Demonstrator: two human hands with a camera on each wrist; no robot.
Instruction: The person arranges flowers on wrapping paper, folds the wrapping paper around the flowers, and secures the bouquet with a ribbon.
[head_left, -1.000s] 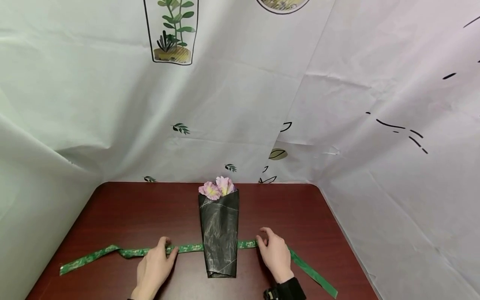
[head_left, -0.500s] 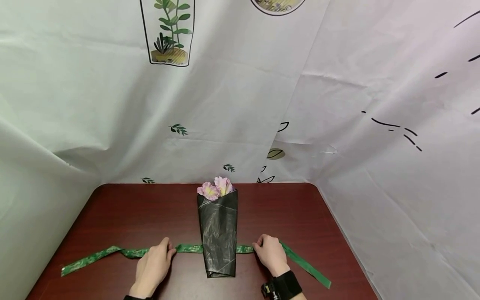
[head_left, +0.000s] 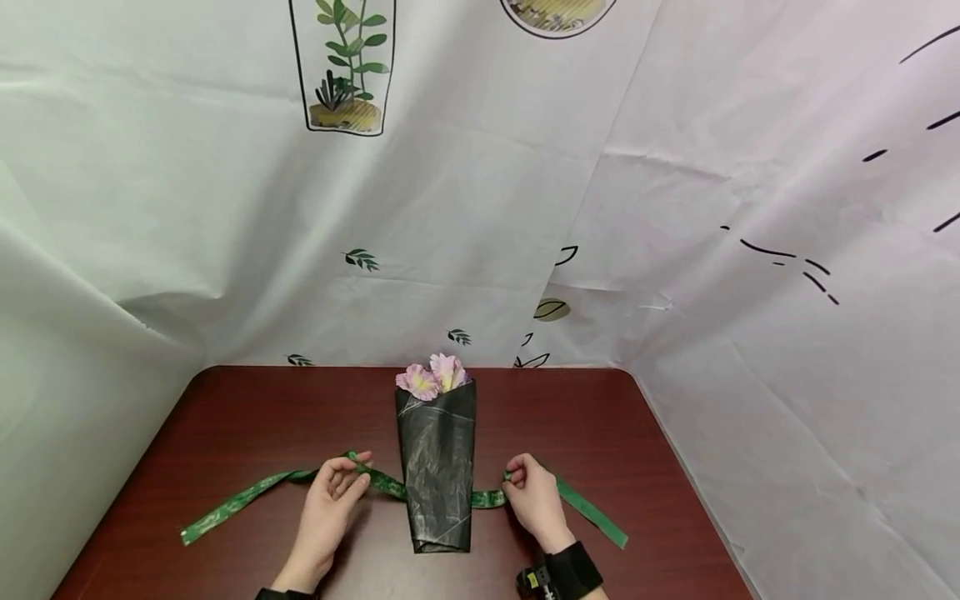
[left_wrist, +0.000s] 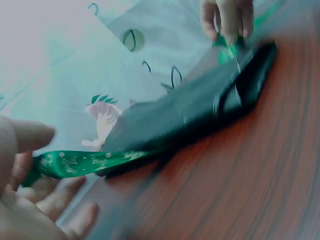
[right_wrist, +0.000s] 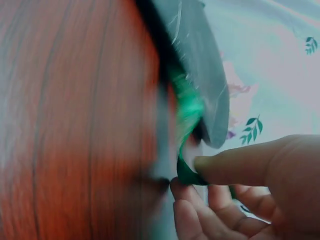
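Observation:
A bouquet wrapped in black paper (head_left: 437, 467) lies on the table, with pink and yellow flowers (head_left: 420, 382) showing at its far end. Under its lower half runs a green patterned ribbon (head_left: 384, 483), coming out on both sides. On the left, my left hand (head_left: 330, 507) holds the ribbon between its fingers, raised off the table; the left wrist view shows the printed ribbon (left_wrist: 95, 161) stretching from these fingers to the paper. My right hand (head_left: 538, 504) pinches the other side between thumb and fingers, where the ribbon (right_wrist: 187, 112) twists up from beneath the wrap.
The brown table (head_left: 285, 408) has rounded far corners. White fabric (head_left: 480, 183) with printed plants hangs behind it and along both sides. Loose ribbon tails trail outward past each hand. A black band (head_left: 573, 571) with a small device sits on the right wrist.
My left hand has lifted the ribbon and turned, drawing its left tail inward. My right hand has closed on the ribbon, and the right tail has slid inward. The bouquet stays in place.

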